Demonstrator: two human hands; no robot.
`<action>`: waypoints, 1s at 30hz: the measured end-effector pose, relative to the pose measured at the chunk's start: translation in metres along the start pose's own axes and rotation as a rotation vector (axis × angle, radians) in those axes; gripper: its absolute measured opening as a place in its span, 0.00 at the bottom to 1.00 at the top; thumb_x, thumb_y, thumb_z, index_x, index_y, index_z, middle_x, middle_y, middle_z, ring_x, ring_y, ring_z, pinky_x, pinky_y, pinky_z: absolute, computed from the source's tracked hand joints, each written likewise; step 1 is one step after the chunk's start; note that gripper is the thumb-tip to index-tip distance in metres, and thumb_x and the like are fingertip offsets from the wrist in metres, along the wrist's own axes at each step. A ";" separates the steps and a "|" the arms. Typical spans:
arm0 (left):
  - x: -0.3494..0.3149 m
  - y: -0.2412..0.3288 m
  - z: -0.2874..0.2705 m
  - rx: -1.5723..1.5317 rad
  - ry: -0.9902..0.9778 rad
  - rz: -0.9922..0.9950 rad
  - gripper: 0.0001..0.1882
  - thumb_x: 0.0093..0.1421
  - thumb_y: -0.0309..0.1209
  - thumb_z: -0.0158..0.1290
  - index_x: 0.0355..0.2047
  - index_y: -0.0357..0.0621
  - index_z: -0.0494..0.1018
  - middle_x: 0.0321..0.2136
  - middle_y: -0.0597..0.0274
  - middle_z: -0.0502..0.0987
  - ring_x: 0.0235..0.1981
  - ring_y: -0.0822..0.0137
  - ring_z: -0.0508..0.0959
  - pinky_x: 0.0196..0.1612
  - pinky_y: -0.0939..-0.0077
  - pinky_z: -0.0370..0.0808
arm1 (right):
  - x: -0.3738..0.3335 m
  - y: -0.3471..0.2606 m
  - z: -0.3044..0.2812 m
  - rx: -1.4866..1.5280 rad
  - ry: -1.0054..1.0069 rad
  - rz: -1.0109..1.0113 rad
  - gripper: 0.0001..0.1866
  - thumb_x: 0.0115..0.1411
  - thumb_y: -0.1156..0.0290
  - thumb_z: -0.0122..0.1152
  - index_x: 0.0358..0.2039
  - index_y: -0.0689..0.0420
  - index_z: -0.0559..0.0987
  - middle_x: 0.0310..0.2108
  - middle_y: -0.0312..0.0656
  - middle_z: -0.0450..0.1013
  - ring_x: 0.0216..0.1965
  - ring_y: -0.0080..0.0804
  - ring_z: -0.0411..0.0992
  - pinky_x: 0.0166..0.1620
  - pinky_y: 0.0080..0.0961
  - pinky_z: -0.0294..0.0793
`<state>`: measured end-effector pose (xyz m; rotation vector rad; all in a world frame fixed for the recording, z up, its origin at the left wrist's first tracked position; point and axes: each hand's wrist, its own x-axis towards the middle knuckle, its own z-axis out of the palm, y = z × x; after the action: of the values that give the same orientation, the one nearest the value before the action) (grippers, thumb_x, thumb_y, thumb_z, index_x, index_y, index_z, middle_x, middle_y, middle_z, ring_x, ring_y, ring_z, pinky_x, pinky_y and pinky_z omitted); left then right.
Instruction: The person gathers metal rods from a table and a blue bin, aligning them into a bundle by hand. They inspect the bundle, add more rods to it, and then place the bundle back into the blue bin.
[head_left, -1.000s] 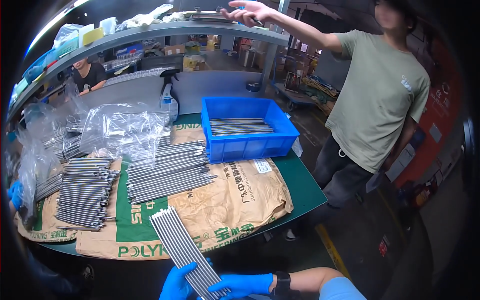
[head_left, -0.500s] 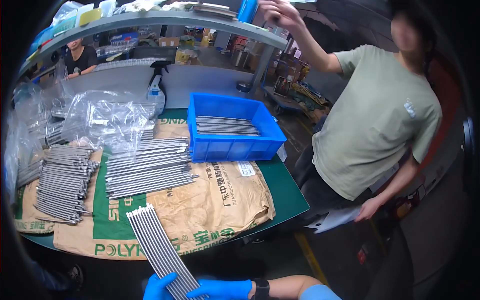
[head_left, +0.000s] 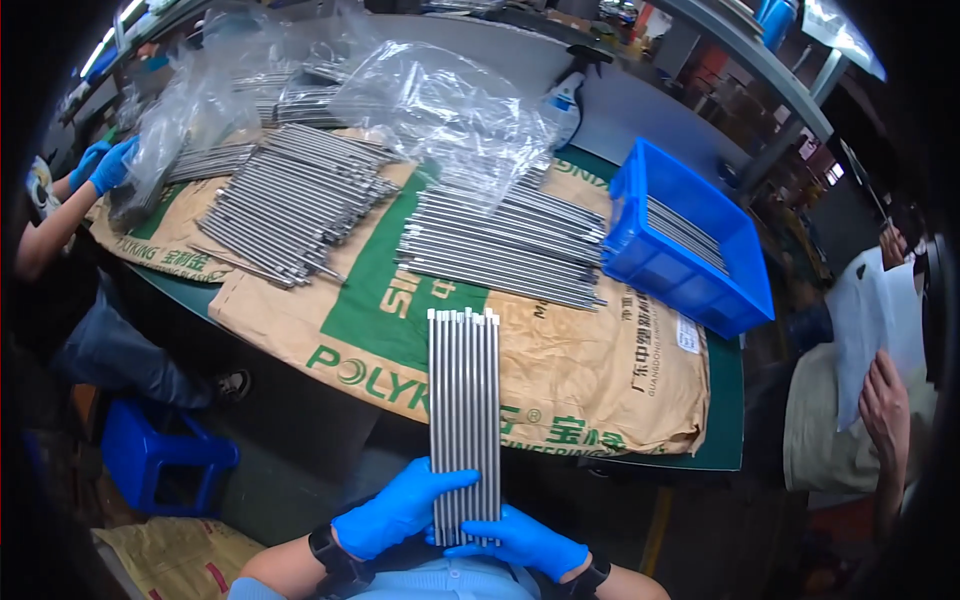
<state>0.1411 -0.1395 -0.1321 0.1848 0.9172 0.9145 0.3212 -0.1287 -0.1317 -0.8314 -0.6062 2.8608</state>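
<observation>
Both my hands, in blue gloves, hold a flat row of slim grey metal rods [head_left: 464, 400] upright in front of me, past the table's near edge. My left hand [head_left: 400, 508] grips the lower left side, thumb across the front. Around the bottom right side closes my right hand [head_left: 525, 541]. Beyond the held rods, a pile of similar rods [head_left: 500, 245] lies on brown paper sacks [head_left: 560, 370]. Another rod pile [head_left: 290, 205] lies to its left. More rods [head_left: 680, 228] rest inside a blue plastic bin [head_left: 690, 290] at the right.
Clear plastic bags [head_left: 450, 110] lie over rods at the back, beside a spray bottle [head_left: 565, 105]. At left, a co-worker's gloved hands [head_left: 112, 165] touch a bag. At right, another person's hand [head_left: 884, 400] holds white paper [head_left: 880, 320]. A blue stool [head_left: 160, 455] stands at lower left.
My view has swung left. The held rods went from slanted to nearly upright, still in both hands. The person at right has raised the paper; the left co-worker's gloved hands have come into view.
</observation>
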 end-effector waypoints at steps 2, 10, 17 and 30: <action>0.001 -0.003 -0.003 0.005 0.005 -0.019 0.20 0.54 0.26 0.54 0.48 0.36 0.67 0.40 0.55 0.75 0.39 0.65 0.77 0.44 0.71 0.75 | 0.002 0.003 -0.003 0.001 0.011 0.006 0.25 0.61 0.69 0.50 0.56 0.66 0.60 0.51 0.55 0.64 0.53 0.45 0.65 0.55 0.36 0.67; 0.010 -0.008 -0.006 0.018 -0.015 0.020 0.19 0.55 0.31 0.55 0.45 0.34 0.69 0.36 0.53 0.77 0.35 0.65 0.78 0.40 0.73 0.76 | 0.007 -0.002 -0.007 0.001 0.079 0.007 0.25 0.60 0.72 0.50 0.56 0.66 0.59 0.51 0.55 0.64 0.53 0.44 0.65 0.54 0.36 0.68; 0.012 -0.001 -0.007 0.009 -0.120 -0.036 0.22 0.55 0.29 0.53 0.51 0.38 0.65 0.44 0.53 0.73 0.44 0.62 0.75 0.49 0.69 0.72 | 0.008 0.002 -0.015 0.022 0.069 -0.017 0.29 0.58 0.71 0.55 0.57 0.65 0.57 0.50 0.57 0.64 0.52 0.48 0.66 0.53 0.38 0.70; -0.002 0.015 0.010 -0.128 -0.322 -0.028 0.29 0.55 0.30 0.53 0.56 0.34 0.57 0.49 0.42 0.68 0.49 0.53 0.72 0.52 0.60 0.69 | -0.014 -0.010 0.014 0.140 -0.065 0.019 0.29 0.60 0.70 0.51 0.59 0.63 0.55 0.53 0.57 0.62 0.55 0.51 0.62 0.54 0.38 0.68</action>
<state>0.1392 -0.1296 -0.1167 0.2015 0.5608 0.8835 0.3259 -0.1277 -0.1100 -0.7294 -0.4001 2.9171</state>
